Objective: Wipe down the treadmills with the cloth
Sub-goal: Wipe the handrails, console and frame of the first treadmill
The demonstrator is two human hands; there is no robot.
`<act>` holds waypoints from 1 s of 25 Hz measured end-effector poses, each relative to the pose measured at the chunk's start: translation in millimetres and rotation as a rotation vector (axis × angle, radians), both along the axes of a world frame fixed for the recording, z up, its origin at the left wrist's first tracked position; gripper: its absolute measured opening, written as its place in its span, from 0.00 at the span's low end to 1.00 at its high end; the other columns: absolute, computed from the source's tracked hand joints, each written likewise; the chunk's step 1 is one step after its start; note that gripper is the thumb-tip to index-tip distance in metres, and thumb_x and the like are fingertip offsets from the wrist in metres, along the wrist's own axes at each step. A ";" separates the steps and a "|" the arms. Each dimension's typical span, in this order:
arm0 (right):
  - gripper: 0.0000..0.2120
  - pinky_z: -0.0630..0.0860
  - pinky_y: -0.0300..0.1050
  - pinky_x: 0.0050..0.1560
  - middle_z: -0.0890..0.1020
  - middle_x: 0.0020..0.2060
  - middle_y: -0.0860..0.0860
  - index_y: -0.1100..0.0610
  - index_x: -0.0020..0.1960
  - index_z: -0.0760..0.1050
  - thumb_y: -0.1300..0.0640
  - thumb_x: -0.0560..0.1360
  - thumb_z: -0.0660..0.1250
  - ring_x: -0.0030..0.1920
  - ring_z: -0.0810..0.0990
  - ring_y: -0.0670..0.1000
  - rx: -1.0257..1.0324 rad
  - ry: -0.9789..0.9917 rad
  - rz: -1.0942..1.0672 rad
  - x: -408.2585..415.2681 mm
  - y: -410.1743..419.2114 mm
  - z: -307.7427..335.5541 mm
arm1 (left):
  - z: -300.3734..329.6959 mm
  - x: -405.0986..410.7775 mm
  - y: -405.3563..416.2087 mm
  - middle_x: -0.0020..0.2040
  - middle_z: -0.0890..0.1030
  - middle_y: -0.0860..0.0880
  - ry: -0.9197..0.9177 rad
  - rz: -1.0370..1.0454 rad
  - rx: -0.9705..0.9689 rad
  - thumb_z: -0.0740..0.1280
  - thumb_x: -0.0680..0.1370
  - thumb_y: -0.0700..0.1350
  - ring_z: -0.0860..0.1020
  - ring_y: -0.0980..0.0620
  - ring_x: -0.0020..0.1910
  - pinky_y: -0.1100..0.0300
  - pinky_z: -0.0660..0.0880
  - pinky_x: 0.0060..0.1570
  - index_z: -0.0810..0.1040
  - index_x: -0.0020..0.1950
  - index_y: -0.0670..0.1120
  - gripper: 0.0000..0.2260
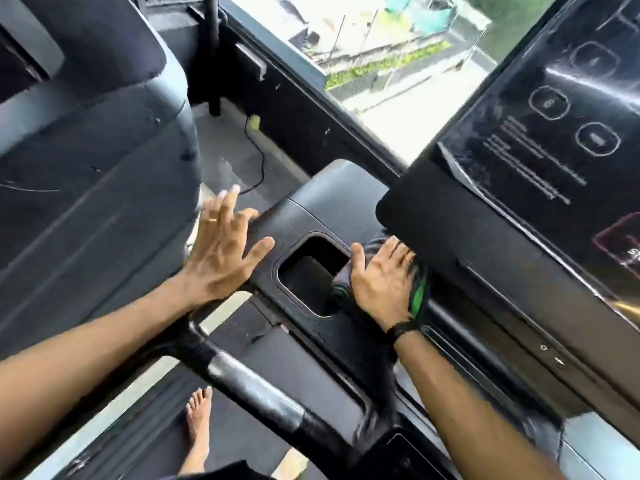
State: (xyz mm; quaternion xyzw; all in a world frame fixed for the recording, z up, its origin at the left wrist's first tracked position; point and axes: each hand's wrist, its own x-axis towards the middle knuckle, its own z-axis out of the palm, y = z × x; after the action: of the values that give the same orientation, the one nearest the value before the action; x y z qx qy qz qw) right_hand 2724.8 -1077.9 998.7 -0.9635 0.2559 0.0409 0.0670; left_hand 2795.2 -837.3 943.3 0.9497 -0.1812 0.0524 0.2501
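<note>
Right hand [381, 282] is pressing cloth [417, 292] flat beside the cupholder [311, 275]; left hand [225, 244] is resting spread. We are risking dropping cloth in.

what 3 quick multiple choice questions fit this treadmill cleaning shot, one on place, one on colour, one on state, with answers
1. Where is the cloth?
A. on the floor
B. under the right hand on the treadmill console
C. draped over the handrail

2. What colour shows at the cloth's edge?
A. green
B. red
C. yellow

3. How is the left hand?
A. gripping the handrail
B. holding a bottle
C. flat, fingers spread on the console

Answers: 1 B, the palm presses the cloth beside the cup-holder recess. 2 A, a green strip shows by the wrist. 3 C, its fingers lie straight and hold nothing.
</note>
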 end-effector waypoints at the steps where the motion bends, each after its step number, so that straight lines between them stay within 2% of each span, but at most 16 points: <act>1: 0.34 0.61 0.58 0.72 0.68 0.72 0.65 0.64 0.75 0.63 0.39 0.82 0.46 0.72 0.66 0.64 0.087 0.013 -0.077 27.0 -4.3 3.1 | -3.9 3.7 4.7 0.78 0.56 0.36 0.054 0.017 -0.047 0.46 0.78 0.69 0.55 0.37 0.77 0.42 0.43 0.76 0.68 0.70 0.41 0.37; 2: 0.31 0.59 0.55 0.73 0.66 0.74 0.64 0.63 0.76 0.62 0.41 0.84 0.48 0.74 0.65 0.63 0.202 0.006 -0.140 57.9 -8.8 4.3 | -5.6 6.1 5.2 0.78 0.56 0.36 0.096 0.037 -0.097 0.46 0.78 0.68 0.56 0.38 0.76 0.43 0.42 0.76 0.68 0.70 0.41 0.36; 4: 0.33 0.45 0.49 0.76 0.51 0.79 0.63 0.63 0.80 0.50 0.43 0.84 0.52 0.80 0.50 0.60 0.328 -0.070 -0.210 119.6 -12.4 3.0 | -7.0 6.4 2.7 0.78 0.58 0.37 0.081 0.014 -0.114 0.47 0.80 0.66 0.57 0.38 0.77 0.44 0.42 0.76 0.68 0.71 0.41 0.35; 5: 0.35 0.38 0.49 0.76 0.46 0.80 0.63 0.63 0.80 0.46 0.43 0.84 0.52 0.80 0.44 0.60 0.240 -0.066 -0.137 139.9 -11.7 -2.8 | -5.4 5.0 2.3 0.78 0.59 0.37 0.044 -0.006 -0.099 0.46 0.81 0.66 0.59 0.38 0.76 0.43 0.44 0.76 0.69 0.71 0.41 0.34; 7: 0.35 0.38 0.54 0.78 0.46 0.80 0.58 0.58 0.81 0.47 0.38 0.82 0.49 0.80 0.42 0.57 0.008 0.032 0.144 142.4 6.1 -17.6 | -4.5 6.8 6.7 0.77 0.61 0.37 0.030 -0.008 -0.108 0.44 0.81 0.65 0.63 0.37 0.75 0.40 0.47 0.76 0.70 0.71 0.41 0.34; 9: 0.36 0.38 0.52 0.79 0.45 0.81 0.52 0.53 0.81 0.46 0.34 0.80 0.42 0.80 0.40 0.52 -0.033 0.061 0.353 94.1 28.6 -17.2 | -6.5 7.5 12.9 0.77 0.61 0.38 0.069 0.015 -0.151 0.43 0.82 0.65 0.65 0.38 0.73 0.39 0.46 0.76 0.69 0.71 0.41 0.34; 10: 0.36 0.37 0.51 0.79 0.43 0.81 0.49 0.51 0.81 0.44 0.33 0.78 0.39 0.80 0.39 0.50 -0.049 0.049 0.363 61.7 31.0 -17.4 | -6.9 6.6 13.8 0.77 0.60 0.38 0.101 0.021 -0.161 0.42 0.81 0.65 0.64 0.39 0.74 0.41 0.44 0.76 0.68 0.71 0.41 0.34; 12: 0.34 0.41 0.51 0.77 0.49 0.81 0.51 0.50 0.81 0.44 0.35 0.80 0.40 0.80 0.47 0.52 -0.060 0.008 0.160 24.4 25.0 -2.4 | -7.6 6.7 11.7 0.78 0.58 0.38 0.137 0.011 -0.174 0.41 0.81 0.66 0.61 0.41 0.76 0.42 0.41 0.76 0.66 0.73 0.42 0.35; 14: 0.32 0.51 0.53 0.75 0.60 0.79 0.57 0.54 0.81 0.47 0.39 0.83 0.43 0.77 0.60 0.58 0.011 0.055 -0.170 51.2 2.8 -1.3 | -7.3 8.7 7.2 0.77 0.59 0.38 0.142 -0.004 -0.167 0.40 0.80 0.67 0.60 0.40 0.76 0.41 0.42 0.76 0.66 0.73 0.42 0.36; 15: 0.31 0.49 0.55 0.75 0.58 0.79 0.58 0.55 0.81 0.46 0.40 0.83 0.42 0.77 0.59 0.60 0.074 0.019 -0.262 82.3 -7.0 -4.3 | -8.0 10.3 5.3 0.77 0.59 0.38 0.144 -0.012 -0.159 0.40 0.80 0.67 0.60 0.40 0.76 0.40 0.43 0.76 0.66 0.73 0.42 0.36; 16: 0.32 0.42 0.56 0.75 0.53 0.80 0.59 0.56 0.81 0.46 0.40 0.82 0.41 0.79 0.53 0.61 0.087 -0.019 -0.270 113.8 -14.5 -8.0 | -8.7 10.9 4.6 0.77 0.59 0.38 0.142 -0.015 -0.155 0.40 0.81 0.67 0.60 0.39 0.76 0.40 0.44 0.76 0.66 0.73 0.42 0.36; 17: 0.33 0.35 0.57 0.75 0.50 0.80 0.59 0.57 0.81 0.48 0.40 0.81 0.40 0.79 0.48 0.61 0.056 -0.021 -0.238 142.7 -15.1 -10.4 | -8.9 10.9 4.5 0.77 0.59 0.37 0.136 -0.016 -0.157 0.41 0.81 0.67 0.60 0.39 0.76 0.39 0.45 0.76 0.67 0.72 0.41 0.36; 18: 0.33 0.35 0.58 0.75 0.49 0.80 0.58 0.56 0.81 0.50 0.40 0.81 0.41 0.79 0.46 0.61 -0.026 -0.011 -0.142 164.7 -11.4 -14.9 | -8.9 10.6 4.7 0.77 0.59 0.37 0.129 -0.019 -0.163 0.41 0.81 0.66 0.59 0.38 0.76 0.39 0.46 0.76 0.68 0.71 0.40 0.36; 20: 0.31 0.39 0.59 0.77 0.49 0.81 0.55 0.53 0.81 0.49 0.40 0.82 0.44 0.80 0.45 0.57 -0.112 0.053 0.108 167.4 14.6 -25.6 | -9.0 9.3 6.7 0.77 0.60 0.37 0.110 -0.029 -0.180 0.43 0.81 0.66 0.59 0.36 0.76 0.38 0.47 0.76 0.69 0.70 0.40 0.35; 22: 0.31 0.39 0.55 0.79 0.47 0.81 0.51 0.49 0.81 0.49 0.39 0.82 0.44 0.80 0.42 0.53 -0.086 0.054 0.359 120.1 42.4 -23.5 | -7.3 8.7 8.5 0.76 0.61 0.37 0.101 -0.026 -0.196 0.44 0.81 0.65 0.60 0.36 0.76 0.38 0.48 0.76 0.69 0.70 0.40 0.34; 25: 0.34 0.36 0.52 0.79 0.44 0.81 0.46 0.46 0.81 0.47 0.34 0.79 0.41 0.80 0.38 0.49 -0.051 0.030 0.407 51.8 40.8 -17.7 | -4.1 7.1 8.1 0.76 0.61 0.38 0.109 -0.017 -0.234 0.43 0.81 0.66 0.60 0.38 0.76 0.38 0.47 0.76 0.67 0.71 0.41 0.34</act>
State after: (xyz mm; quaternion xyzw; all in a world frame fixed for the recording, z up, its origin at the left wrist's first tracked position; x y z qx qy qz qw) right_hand 2776.6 -1037.1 981.0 -0.9960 0.0579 0.0613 0.0294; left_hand 2802.2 -829.2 939.2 0.9138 -0.1681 0.0192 0.3692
